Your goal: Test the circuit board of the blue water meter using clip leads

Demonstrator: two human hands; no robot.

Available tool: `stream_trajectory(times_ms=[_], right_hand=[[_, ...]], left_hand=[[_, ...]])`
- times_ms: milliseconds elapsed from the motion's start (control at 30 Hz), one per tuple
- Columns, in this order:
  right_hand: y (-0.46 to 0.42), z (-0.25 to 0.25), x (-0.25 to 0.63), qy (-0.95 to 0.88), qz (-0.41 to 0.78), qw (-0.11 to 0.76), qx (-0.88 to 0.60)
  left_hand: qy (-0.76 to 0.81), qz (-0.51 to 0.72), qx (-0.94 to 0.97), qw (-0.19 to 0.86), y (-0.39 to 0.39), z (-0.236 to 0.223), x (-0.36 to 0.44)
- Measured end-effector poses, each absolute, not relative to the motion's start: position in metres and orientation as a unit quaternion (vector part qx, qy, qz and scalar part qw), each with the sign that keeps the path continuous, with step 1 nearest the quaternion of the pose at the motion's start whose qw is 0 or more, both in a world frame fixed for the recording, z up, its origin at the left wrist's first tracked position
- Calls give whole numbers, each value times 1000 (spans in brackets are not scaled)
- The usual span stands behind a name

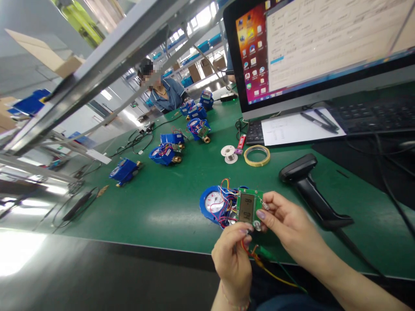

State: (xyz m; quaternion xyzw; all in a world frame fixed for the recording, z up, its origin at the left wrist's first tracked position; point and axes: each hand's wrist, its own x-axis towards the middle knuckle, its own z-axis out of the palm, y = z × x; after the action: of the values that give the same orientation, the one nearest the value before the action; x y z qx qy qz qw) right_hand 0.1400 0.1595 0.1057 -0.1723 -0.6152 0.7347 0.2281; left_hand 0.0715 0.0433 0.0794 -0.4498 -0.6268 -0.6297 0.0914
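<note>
Between my hands is a green circuit board [259, 196] with a lit-up grey LCD [247, 207] showing dark characters. My right hand [288, 224] pinches the board's right edge, close to a small coiled spring [265, 205]. My left hand [234, 255] is closed at the board's lower edge, its fingertips pinching a small connector [248, 232] with coloured wires. Red and yellow leads [256, 258] hang below it. Thin wires join the board to a blue water meter [205, 199] with a round white dial, lying just left of it on the green table.
Several more blue meters [164, 154] stand farther back. A solder wire spool [229, 154], a tape roll [257, 156] and a black barcode scanner [313, 190] lie nearby. Beyond are a monitor [311, 90], keyboard [372, 110] and a seated person [168, 95]. Cables [142, 136] cross the left side.
</note>
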Motion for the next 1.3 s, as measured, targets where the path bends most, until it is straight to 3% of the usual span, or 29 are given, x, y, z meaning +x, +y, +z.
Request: stream_trajectory(times_ms=[133, 300, 400, 667, 1300], right_hand=[[157, 104, 141, -711, 614, 285, -190], [163, 106, 136, -573, 772, 200, -189], [166, 108, 134, -511, 825, 151, -187], [165, 111, 143, -541, 802, 158, -199], [160, 114, 156, -619, 747, 168, -174]], left_hand=[[-658, -618, -428, 46, 41, 88, 73], [-634, -639, -434, 33, 35, 94, 73], [-640, -629, -434, 83, 33, 93, 69], [-649, -517, -500, 248, 27, 87, 65], [-623, -454, -581, 261, 25, 78, 58]])
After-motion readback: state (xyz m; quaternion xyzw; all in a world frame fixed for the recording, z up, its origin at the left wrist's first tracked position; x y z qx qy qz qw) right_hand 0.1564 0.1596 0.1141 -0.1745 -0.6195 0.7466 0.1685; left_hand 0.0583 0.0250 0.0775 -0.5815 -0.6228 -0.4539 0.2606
